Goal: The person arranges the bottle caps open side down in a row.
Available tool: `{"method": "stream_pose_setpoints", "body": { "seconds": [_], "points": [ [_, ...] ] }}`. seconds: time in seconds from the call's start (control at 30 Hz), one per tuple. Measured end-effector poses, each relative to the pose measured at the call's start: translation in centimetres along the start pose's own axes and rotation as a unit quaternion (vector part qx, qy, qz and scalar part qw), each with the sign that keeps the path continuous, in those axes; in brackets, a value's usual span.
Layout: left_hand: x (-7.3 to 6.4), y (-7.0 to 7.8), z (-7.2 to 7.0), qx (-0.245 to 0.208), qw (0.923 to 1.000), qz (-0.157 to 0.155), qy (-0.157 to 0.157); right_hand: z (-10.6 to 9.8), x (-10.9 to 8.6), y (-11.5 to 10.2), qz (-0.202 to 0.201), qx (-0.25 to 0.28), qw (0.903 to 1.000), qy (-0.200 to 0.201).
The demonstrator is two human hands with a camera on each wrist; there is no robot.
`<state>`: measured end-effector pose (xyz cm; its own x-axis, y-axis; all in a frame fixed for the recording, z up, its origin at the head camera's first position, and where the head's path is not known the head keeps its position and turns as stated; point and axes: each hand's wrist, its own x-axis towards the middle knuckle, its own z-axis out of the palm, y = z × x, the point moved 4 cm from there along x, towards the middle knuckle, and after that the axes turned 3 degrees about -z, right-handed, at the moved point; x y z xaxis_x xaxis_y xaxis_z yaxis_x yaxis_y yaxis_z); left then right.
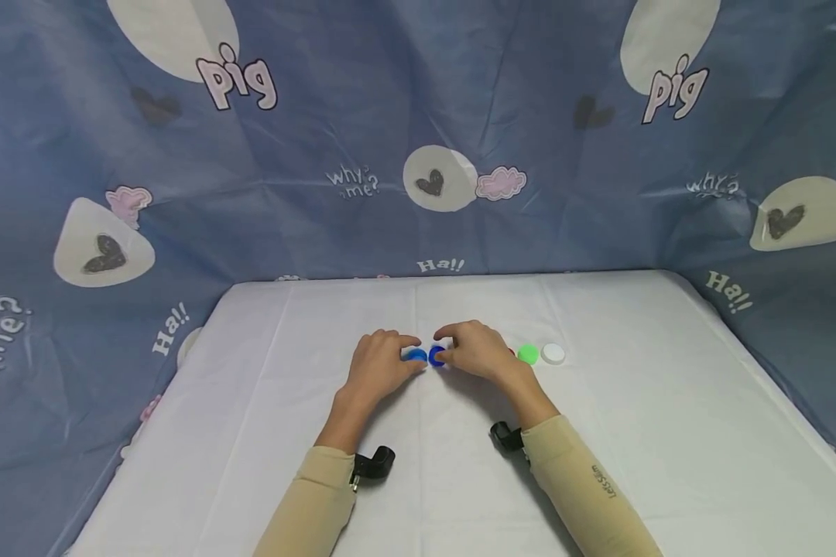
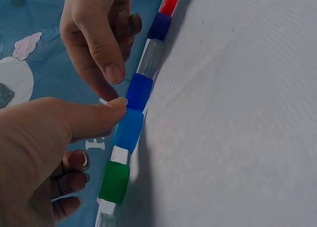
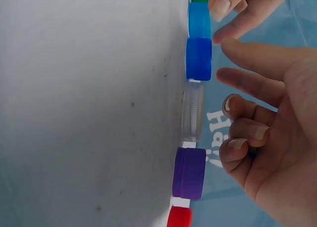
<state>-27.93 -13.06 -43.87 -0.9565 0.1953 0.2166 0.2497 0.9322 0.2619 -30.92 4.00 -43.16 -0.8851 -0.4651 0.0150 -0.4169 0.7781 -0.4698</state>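
Note:
Several round caps, which look like bottle caps, stand in a row on the white cloth. My left hand [image 1: 379, 363] is at the light blue cap [image 2: 130, 130], thumb and index finger spread by its upper side. Whether that thumb touches the cap is unclear. My right hand [image 1: 477, 350] hovers by the dark blue cap [image 3: 199, 59]; in the right wrist view a small gap separates its thumb and index finger from the cap. Its other fingers are loosely bent. A clear cap [image 3: 193, 111] and a purple cap [image 3: 189, 173] follow, hidden under the right hand in the head view.
Farther right in the row are a red cap [image 3: 179, 217], a bright green cap [image 1: 528, 354] and a white cap [image 1: 553, 353]. A dark green cap [image 2: 115, 182] stands left of the light blue one. Behind the white cloth [image 1: 418, 495] hangs a blue printed curtain [image 1: 557, 224].

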Motion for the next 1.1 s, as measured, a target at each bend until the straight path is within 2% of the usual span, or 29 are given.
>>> {"method": "stream_pose_setpoints", "body": {
  "seconds": [0.3, 0.5, 0.63, 0.9, 1.1],
  "points": [
    [-0.6, -0.9, -0.3, 0.001, 0.9999, -0.01, -0.008, 0.5, 0.2, -0.5, -0.009, -0.003, 0.9999, -0.01],
    [-0.9, -1.2, -0.2, -0.03, 0.9993, -0.022, -0.011, 0.9, 0.5, -1.2, -0.017, -0.016, 0.9997, -0.008],
    [-0.8, -0.9, 0.1, -0.038, 0.999, -0.014, -0.016, 1.2, 0.3, -1.6, -0.016, -0.036, 0.9991, -0.012],
    [-0.7, -0.6, 0.0, -0.025, 0.9997, 0.006, -0.001, 1.6, 0.4, -1.9, -0.026, -0.046, 0.9986, -0.009],
    [-0.8, -1.0, -0.2, -0.02, 0.9998, -0.002, -0.006, 1.8, 0.7, -2.3, -0.035, -0.041, 0.9985, -0.009]
  ]
}}
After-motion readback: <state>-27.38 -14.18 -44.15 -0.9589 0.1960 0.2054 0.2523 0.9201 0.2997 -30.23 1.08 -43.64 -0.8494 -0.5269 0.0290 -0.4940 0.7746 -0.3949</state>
